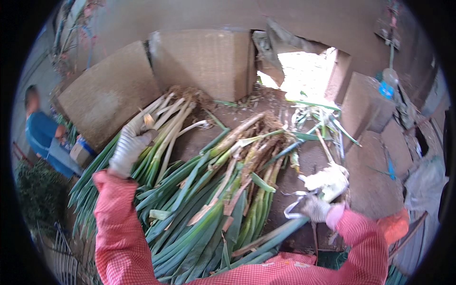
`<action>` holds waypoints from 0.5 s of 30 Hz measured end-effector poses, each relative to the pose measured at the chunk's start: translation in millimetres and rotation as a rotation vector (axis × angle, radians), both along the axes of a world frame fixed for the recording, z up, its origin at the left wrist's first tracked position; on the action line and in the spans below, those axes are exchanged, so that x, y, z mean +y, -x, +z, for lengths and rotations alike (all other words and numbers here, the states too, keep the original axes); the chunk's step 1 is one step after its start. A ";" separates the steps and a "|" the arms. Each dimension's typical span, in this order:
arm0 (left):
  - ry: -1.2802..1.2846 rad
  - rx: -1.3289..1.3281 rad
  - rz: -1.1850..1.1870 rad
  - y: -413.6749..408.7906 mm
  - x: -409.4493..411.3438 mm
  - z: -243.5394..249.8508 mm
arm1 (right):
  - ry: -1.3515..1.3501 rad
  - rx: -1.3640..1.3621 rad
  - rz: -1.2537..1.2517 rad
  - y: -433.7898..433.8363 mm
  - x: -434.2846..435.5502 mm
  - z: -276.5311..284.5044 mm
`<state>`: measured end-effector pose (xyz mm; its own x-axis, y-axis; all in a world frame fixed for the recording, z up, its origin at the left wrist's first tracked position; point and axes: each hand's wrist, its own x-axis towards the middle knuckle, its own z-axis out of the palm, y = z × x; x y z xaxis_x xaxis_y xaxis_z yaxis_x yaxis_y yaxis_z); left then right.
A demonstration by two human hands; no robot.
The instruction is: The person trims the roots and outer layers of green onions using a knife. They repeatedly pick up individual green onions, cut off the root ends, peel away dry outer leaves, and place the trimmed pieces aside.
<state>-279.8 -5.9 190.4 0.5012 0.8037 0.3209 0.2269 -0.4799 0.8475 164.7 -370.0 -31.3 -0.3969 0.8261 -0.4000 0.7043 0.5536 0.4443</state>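
Note:
Gloved, my left hand (133, 144) is over the cleaned green onions (174, 121) at the left, whose white stems and roots point away from me; whether its fingers hold a stem cannot be told. In the middle lies a large pile of untrimmed green onions (199, 199), with brown outer leaves and soil on the roots. My right hand (311, 208), also gloved, is at the right beside a white crumpled bundle (329, 180) and a pale looped strip (294, 208). Green onion leaves (285, 231) extend from under this hand; its grip is unclear.
Cardboard panels (199, 64) wall the far side of the work surface. Peeled onion scraps (320, 117) lie at the back right, near a bright opening. More cardboard (372, 174) stands at the right. A person in blue (46, 131) is at the far left. A bottle (388, 83) hangs at upper right.

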 end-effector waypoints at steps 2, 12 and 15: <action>0.119 -0.175 -0.330 -53.2 -75.7 72.6 | -0.136 0.066 -0.595 -17.3 51.3 63.5; 0.034 0.827 -0.150 -154.8 -115.8 -177.9 | -0.513 0.697 -1.003 -53.7 41.9 51.8; 0.041 0.843 -0.006 -185.0 -166.5 -175.1 | -0.370 0.493 -1.218 -12.3 -19.1 -21.5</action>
